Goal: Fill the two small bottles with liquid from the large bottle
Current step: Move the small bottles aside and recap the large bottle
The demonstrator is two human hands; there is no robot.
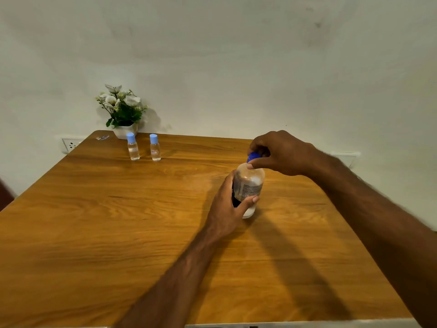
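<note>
Both hands are on the large bottle [248,188], which stands upright on the desk [118,221] right of the frame's centre, its long axis vertical. The left hand [227,209] wraps its fingers and thumb round the bottle's body, steadying it. The right hand [276,153] comes from above, with fingertips pinching the dark blue cap [252,156]; by the look of it, the cap is being worked loose, so no pouring has begun.

The two small bottles [144,147] stand side by side, upright and capped in light blue, in the upper left of the frame, well apart from both hands and just in front of a flower pot [124,132]. The left hand is nearer them, so a reach up-left would likely fall to it.
</note>
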